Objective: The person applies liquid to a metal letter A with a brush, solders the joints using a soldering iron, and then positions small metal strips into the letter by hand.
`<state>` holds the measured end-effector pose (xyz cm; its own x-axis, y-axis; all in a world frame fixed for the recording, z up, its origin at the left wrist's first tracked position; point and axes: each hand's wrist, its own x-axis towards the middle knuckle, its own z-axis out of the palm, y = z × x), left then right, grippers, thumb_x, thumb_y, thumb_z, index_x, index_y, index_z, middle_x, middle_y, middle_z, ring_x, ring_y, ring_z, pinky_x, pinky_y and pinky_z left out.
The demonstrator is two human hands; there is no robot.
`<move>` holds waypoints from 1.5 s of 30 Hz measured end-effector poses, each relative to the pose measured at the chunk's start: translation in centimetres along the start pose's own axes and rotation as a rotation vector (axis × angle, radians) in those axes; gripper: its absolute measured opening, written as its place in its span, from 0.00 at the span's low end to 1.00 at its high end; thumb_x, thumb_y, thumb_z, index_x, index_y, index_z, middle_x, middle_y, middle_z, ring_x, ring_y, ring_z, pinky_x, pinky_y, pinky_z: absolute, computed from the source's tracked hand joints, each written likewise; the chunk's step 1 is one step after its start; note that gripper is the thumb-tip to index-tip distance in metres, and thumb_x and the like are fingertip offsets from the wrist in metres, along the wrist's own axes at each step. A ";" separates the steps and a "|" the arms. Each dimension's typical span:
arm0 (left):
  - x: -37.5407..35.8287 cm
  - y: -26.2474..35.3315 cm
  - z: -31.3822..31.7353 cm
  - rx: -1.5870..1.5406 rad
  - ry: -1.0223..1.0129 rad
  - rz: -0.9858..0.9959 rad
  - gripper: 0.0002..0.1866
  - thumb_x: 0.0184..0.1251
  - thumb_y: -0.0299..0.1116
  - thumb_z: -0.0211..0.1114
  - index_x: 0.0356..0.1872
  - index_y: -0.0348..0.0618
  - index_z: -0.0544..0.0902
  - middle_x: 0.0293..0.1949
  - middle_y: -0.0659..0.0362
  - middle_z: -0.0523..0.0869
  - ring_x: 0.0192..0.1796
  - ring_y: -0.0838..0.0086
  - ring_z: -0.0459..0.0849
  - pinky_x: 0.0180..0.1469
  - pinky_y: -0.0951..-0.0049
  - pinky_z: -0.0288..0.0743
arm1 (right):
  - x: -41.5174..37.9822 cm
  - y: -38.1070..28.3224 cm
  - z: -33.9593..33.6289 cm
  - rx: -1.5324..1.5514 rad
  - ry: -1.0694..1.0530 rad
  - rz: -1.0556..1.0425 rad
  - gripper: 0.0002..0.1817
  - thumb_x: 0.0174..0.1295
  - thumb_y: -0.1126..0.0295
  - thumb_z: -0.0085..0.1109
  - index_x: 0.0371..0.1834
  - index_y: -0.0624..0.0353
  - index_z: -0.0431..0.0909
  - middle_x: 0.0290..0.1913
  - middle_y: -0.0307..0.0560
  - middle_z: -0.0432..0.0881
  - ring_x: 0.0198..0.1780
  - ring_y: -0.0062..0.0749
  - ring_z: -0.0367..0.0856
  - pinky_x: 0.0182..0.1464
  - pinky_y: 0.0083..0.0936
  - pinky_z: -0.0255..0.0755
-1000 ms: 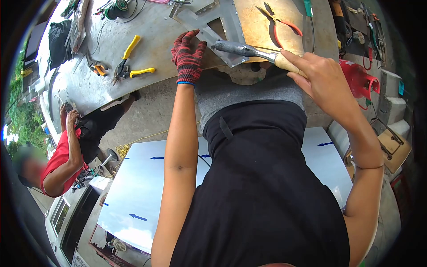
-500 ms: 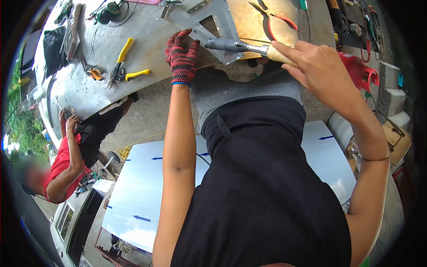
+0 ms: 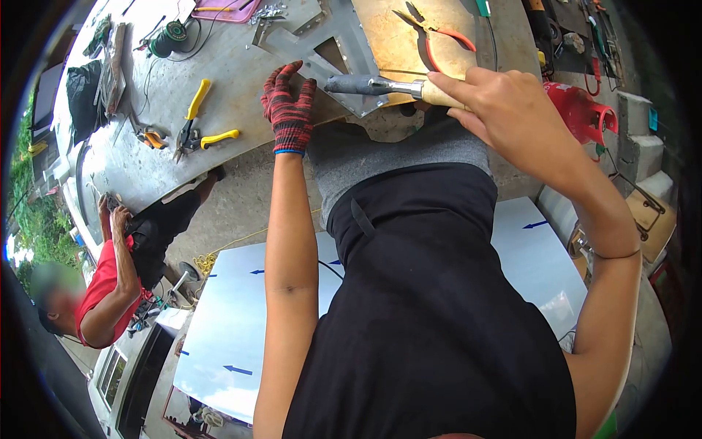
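My left hand [image 3: 289, 110], in a red and black striped glove, rests near the front edge of the metal table [image 3: 241, 117]. Its fingers are apart and hold nothing. My bare right hand [image 3: 504, 110] is wrapped round the wooden handle of a soldering iron-like tool [image 3: 358, 84], whose dark thick head points left, towards the glove. Beneath and behind that head lies a flat metal frame [image 3: 351, 44] with cut-out openings. A wooden board [image 3: 387, 36] sits beside the frame, with red-handled pliers [image 3: 431, 33] on it.
Yellow-handled snips [image 3: 191, 121], orange-handled cutters [image 3: 152, 137], a green wire spool [image 3: 170, 38] and a pink tray [image 3: 227, 10] lie on the table. A person in a red top [image 3: 110, 293] stands at the left. A red tank [image 3: 578, 110] is at the right.
The view has shifted slightly, so the table's objects appear a little left and lower. Both hands keep nearly the same pose, with the tool still in my right hand.
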<state>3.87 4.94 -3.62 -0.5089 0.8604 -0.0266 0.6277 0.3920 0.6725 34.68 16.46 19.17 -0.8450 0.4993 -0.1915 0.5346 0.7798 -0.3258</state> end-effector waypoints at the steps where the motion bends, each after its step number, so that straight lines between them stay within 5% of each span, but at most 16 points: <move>1: -0.1 0.0 -0.1 0.001 -0.008 -0.005 0.26 0.61 0.39 0.78 0.62 0.63 0.85 0.67 0.55 0.80 0.69 0.56 0.76 0.74 0.51 0.63 | 0.0 -0.1 -0.1 -0.008 0.002 0.000 0.19 0.64 0.69 0.69 0.58 0.59 0.83 0.38 0.53 0.86 0.40 0.50 0.88 0.44 0.44 0.80; 5: -0.1 0.2 -0.1 0.030 0.019 0.035 0.26 0.62 0.33 0.76 0.63 0.61 0.85 0.64 0.55 0.80 0.61 0.60 0.78 0.68 0.57 0.70 | 0.0 0.4 0.1 0.043 0.034 -0.018 0.19 0.63 0.70 0.69 0.58 0.60 0.83 0.38 0.53 0.87 0.38 0.51 0.88 0.43 0.44 0.80; 25: -0.3 0.6 -0.4 0.015 0.000 0.002 0.25 0.61 0.36 0.78 0.62 0.61 0.85 0.67 0.56 0.80 0.69 0.56 0.76 0.74 0.52 0.64 | 0.1 1.0 0.1 0.028 0.008 0.027 0.20 0.64 0.67 0.70 0.59 0.57 0.82 0.34 0.50 0.85 0.38 0.50 0.87 0.42 0.44 0.79; 27: -0.2 0.5 -0.3 0.044 0.024 0.071 0.26 0.63 0.33 0.76 0.64 0.60 0.84 0.64 0.55 0.80 0.61 0.61 0.78 0.70 0.56 0.67 | -0.1 1.3 0.1 0.051 0.008 0.038 0.21 0.63 0.67 0.71 0.59 0.56 0.82 0.34 0.50 0.84 0.39 0.49 0.87 0.42 0.44 0.79; 33: -0.1 0.1 -0.1 0.051 0.025 0.086 0.26 0.63 0.33 0.76 0.64 0.60 0.85 0.62 0.55 0.81 0.60 0.63 0.78 0.68 0.57 0.69 | -0.6 1.7 0.3 0.071 0.061 0.059 0.22 0.63 0.67 0.71 0.60 0.56 0.83 0.34 0.51 0.84 0.41 0.48 0.86 0.42 0.44 0.78; 36: -0.1 -0.1 0.0 0.008 0.002 0.008 0.25 0.61 0.37 0.77 0.62 0.63 0.85 0.67 0.57 0.80 0.70 0.59 0.76 0.76 0.47 0.58 | -0.7 1.8 0.4 0.054 0.053 0.061 0.22 0.63 0.66 0.71 0.60 0.55 0.84 0.34 0.50 0.84 0.41 0.48 0.86 0.42 0.43 0.78; 45: 0.0 -0.8 0.1 -0.078 -0.015 -0.005 0.26 0.61 0.36 0.77 0.62 0.62 0.85 0.67 0.55 0.79 0.69 0.56 0.76 0.74 0.53 0.62 | -1.0 2.5 0.4 0.125 0.064 0.080 0.22 0.64 0.65 0.70 0.62 0.54 0.83 0.39 0.50 0.88 0.42 0.50 0.87 0.44 0.43 0.79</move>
<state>3.42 4.66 -4.27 -0.5027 0.8634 -0.0414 0.5766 0.3706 0.7281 36.83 17.81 18.17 -0.7953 0.5837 -0.1637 0.5907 0.6855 -0.4256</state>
